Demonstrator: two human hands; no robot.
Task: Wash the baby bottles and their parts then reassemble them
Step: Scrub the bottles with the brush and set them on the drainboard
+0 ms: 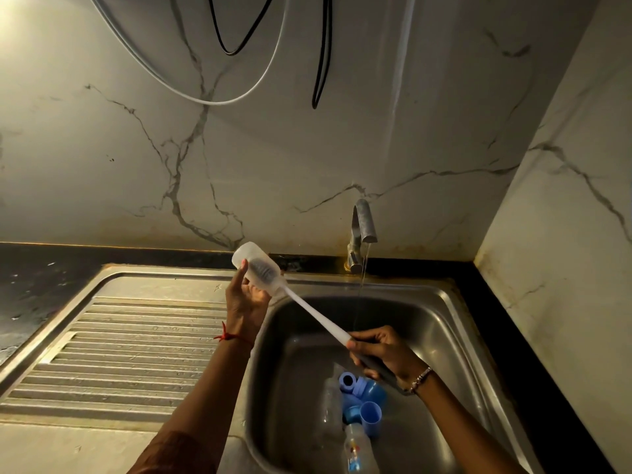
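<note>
The washing stage was in hand, at the scrubbing of one bottle's inside. The person's left grip (247, 301) was curled round a translucent baby bottle (254, 256), holding it tilted, base up and away, above the rim between the drainboard (136, 340) and the sink (444, 340). The right grip (384, 354) was closed round the dark handle end of a long white bottle brush (316, 318), whose bristled head sat deep inside the bottle. The tap (363, 227) ran a thin stream of water (361, 278) into the basin, just beside the brush but not touching the bottle. Down in the basin lay blue caps and rings (364, 400), some clear parts hard to make out, and a second bottle (357, 449), all seemingly not yet reassembled. The next move probably called for working the brush in and out with a twist, then drawing it clear and carrying the bottle's mouth under the stream to rinse, with a firm hold on the wet plastic.
</note>
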